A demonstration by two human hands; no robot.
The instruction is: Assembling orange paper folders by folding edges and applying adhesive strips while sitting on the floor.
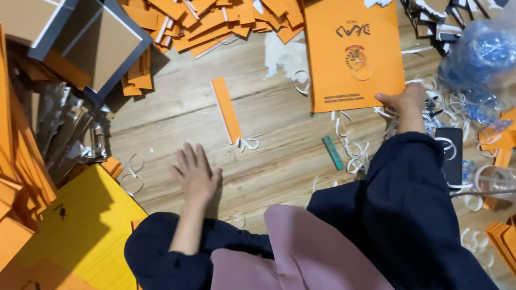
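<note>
**Hand Positions over the Orange Paper Sheet**

The work is carried out on a wooden floor (272,98), viewed from above. The right hand (403,101) is extended to the far right and is closed on the near right corner of a large orange paper sheet (350,47); the thumb is seen on top, while the fingers under the edge are hidden. The sheet lies flat and printed side up, so that its corner can be pinched without lifting the rest.

The left hand (196,172) is laid palm down on bare floor, fingers spread and holding nothing; judged from the straight arm, it is placed there as a support for the forward lean.

A narrow orange strip (227,109) lies between the two hands, apart from both. A small green strip (332,152) lies near the right forearm. A heap of orange strips (212,10) is kept at the far side, and a yellow sheet (92,224) lies at the near left.
</note>
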